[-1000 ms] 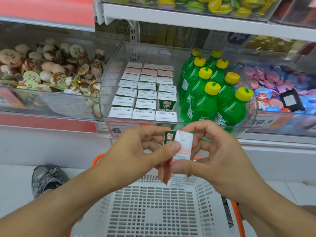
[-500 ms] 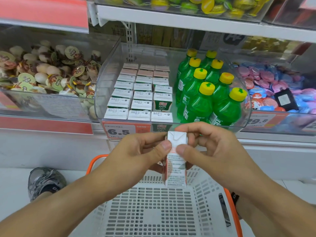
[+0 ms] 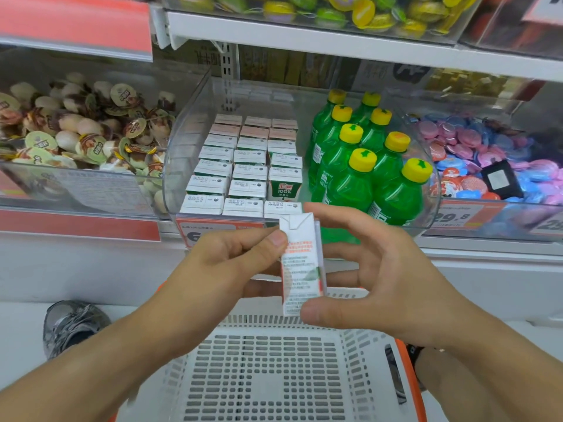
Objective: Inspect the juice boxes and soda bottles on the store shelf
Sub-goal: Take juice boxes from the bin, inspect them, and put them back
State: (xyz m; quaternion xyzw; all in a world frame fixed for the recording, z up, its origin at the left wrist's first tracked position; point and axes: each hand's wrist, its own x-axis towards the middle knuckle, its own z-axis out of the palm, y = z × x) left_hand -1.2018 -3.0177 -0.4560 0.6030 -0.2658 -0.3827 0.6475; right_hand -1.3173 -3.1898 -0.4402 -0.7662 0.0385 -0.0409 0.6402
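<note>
The left hand (image 3: pixel 231 263) holds one small juice box (image 3: pixel 301 263) in the air, just in front of the store shelf (image 3: pixel 304 38) and above the white basket (image 3: pixel 274 370). Its thumb presses the near face of the box up high, and its fingers curl round behind. The right hand (image 3: pixel 384 269) is on the other side of the box. Its thumb touches the bottom corner, and its other fingers are spread and reach toward the top and the back. I think they only just touch the box, but the box hides their tips, so I am not sure.

The box stands up tall. Its long side runs up and down, and it leans a little, with the folded top toward the shelf. The side with small print faces the camera.

The other juice boxes (image 3: pixel 243 175) sit in neat rows inside a clear bin (image 3: pixel 182 141) on the shelf, straight ahead and a bit higher than the hands. One row has a gap near the front, on the right. The green soda bottles (image 3: pixel 365 166) with yellow caps stand right beside the boxes, to their right, in the same bin.

The left hand has the firm hold, so it would likely carry the box forward and up to the bin. The right hand is nearer to the bottles, so it looks best placed to reach for one.
</note>
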